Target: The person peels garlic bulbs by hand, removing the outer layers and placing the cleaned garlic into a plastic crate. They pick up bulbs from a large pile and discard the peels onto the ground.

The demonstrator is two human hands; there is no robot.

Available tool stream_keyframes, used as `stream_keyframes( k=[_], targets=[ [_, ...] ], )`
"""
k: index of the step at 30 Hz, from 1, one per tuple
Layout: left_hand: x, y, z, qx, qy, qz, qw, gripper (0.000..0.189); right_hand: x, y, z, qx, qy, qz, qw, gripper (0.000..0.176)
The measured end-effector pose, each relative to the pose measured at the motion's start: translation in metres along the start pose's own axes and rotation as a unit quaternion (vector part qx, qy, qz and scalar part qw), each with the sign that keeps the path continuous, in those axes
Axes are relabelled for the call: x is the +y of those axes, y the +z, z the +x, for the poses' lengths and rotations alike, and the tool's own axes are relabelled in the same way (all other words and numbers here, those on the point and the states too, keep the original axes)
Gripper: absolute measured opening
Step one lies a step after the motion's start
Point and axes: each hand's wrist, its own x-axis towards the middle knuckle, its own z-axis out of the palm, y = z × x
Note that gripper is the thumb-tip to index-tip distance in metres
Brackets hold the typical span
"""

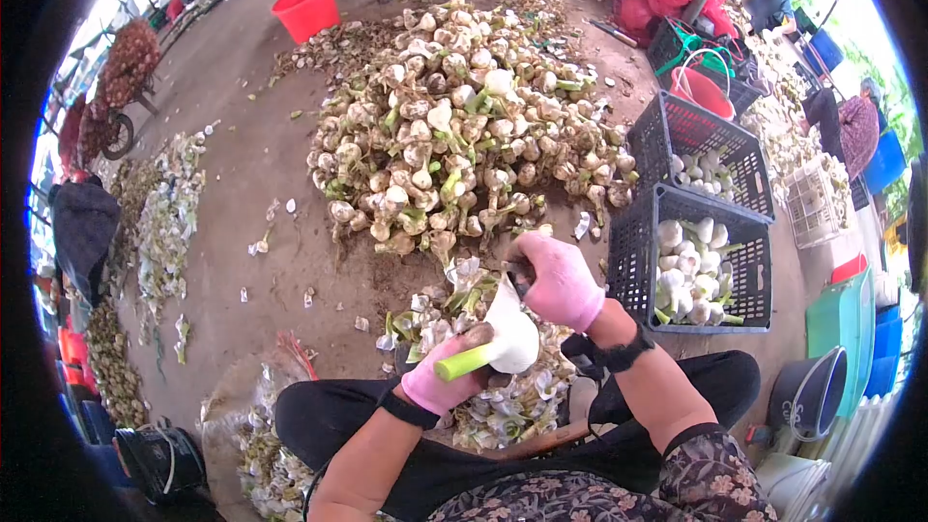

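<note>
My left hand [447, 373], in a pink glove with dark fingertips, is wrapped round a white garlic bulb [515, 344]. Its cut green stem points toward the lower left. A pale strip of garlic skin [504, 304] stretches up from the bulb to my right hand [559, 282], also pink-gloved, whose fingers pinch the strip's upper end. Whether those fingers also hold a small tool is hidden. Below both hands, loose peeled skins [512, 416] lie between my legs. In front is a large heap of unpeeled garlic [454, 135] with soil and roots on it.
At right stand two black crates, the nearer crate [633, 275] and the farther crate [657, 121], both with white bulbs. A red bucket [306, 10] is behind the heap. Buckets [810, 394] stand at lower right. Another person [767, 0] sits far right.
</note>
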Motion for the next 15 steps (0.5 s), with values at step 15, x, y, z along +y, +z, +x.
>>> stream_keyframes(
  k=[15],
  targets=[
    [0.009,0.021,0.006,0.026,0.165,0.245,0.955,0.065,0.052,0.017,-0.040,-0.086,0.166,0.375,0.908,0.039]
  ],
)
